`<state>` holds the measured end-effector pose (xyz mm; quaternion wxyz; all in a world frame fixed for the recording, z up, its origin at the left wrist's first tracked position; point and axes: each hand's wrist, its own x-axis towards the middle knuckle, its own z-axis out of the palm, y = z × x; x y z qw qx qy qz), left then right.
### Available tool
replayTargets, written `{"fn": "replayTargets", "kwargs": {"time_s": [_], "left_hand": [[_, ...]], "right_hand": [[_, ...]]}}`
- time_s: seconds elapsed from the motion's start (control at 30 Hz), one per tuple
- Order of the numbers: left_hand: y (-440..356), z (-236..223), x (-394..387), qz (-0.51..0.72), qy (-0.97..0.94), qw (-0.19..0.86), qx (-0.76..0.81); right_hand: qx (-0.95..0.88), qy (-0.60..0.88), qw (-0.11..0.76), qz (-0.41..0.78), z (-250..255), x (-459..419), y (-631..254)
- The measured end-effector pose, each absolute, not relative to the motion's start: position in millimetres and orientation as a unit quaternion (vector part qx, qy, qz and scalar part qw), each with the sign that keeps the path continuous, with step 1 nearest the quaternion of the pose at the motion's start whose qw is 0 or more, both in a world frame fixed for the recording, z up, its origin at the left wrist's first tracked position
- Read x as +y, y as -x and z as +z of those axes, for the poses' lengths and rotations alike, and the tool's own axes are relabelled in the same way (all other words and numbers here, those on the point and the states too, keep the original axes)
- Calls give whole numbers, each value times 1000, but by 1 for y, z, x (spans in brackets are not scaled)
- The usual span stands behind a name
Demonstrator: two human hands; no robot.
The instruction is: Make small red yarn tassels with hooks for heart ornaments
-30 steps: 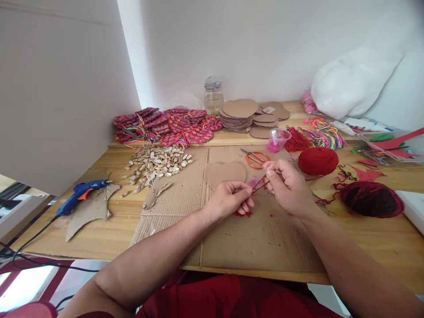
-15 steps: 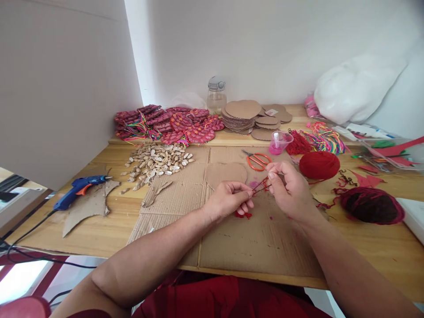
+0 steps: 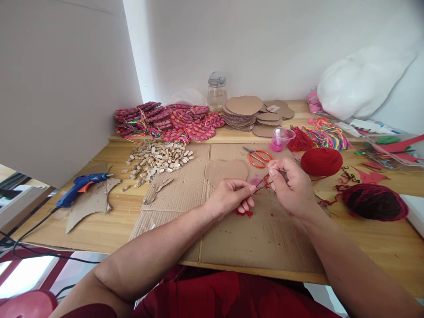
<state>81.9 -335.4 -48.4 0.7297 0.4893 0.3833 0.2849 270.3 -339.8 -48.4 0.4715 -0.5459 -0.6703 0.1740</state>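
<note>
A short length of dark red yarn [image 3: 261, 182] lies between the two hands, its long axis running from the left fingertips rightward and a little away from the body. The left hand [image 3: 232, 196] pinches its near end between thumb and forefinger, the other fingers loosely curled; the right hand [image 3: 293, 187] pinches the far end, though its exact grip is partly hidden. Neither hand is clearly nearer the yarn, since each has an end. The scissors [image 3: 253, 153] lie just beyond the right fingertips, nearer that hand, blades pointing away and to the left. The bright red yarn ball [image 3: 322, 161] sits to the right hand's outer side, farther from the body
</note>
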Motion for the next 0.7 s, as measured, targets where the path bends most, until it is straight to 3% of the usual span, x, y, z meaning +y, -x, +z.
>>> {"fn": "replayTargets", "kwargs": {"time_s": [0.47,0.7], "left_hand": [[-81,-44,-336,273,-494,720,405],[-79,-43,-334,257,-507,704,426]], "right_hand": [[-679,516,484,199,-48,-338,-272],[-637,558,420,325,-44,-337,-272]]}}
